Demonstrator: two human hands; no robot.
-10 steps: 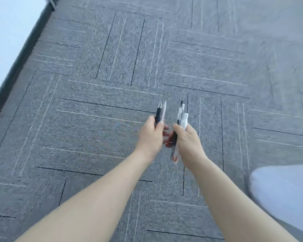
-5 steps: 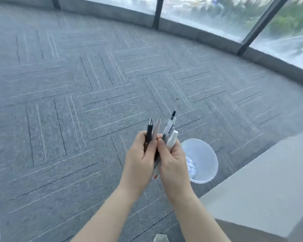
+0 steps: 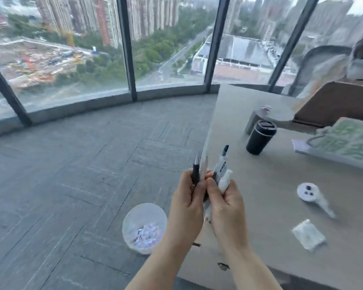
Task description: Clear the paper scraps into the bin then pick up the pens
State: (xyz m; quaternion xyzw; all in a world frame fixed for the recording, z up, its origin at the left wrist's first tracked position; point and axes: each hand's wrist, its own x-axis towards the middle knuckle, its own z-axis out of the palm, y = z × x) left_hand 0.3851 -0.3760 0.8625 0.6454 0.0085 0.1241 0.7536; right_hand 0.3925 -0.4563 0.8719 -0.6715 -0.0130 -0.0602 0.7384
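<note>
Several pens bunched upright in your fists, black and white barrels, tips up, left hand and right hand both closed round them above the desk edge, translucent bin of paper scraps on the carpet below.

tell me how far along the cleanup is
Scraps already sit in the bin on the floor. Both hands, left and right, grip the pens. No loose pens show on the carpet, so little seems left.
</note>
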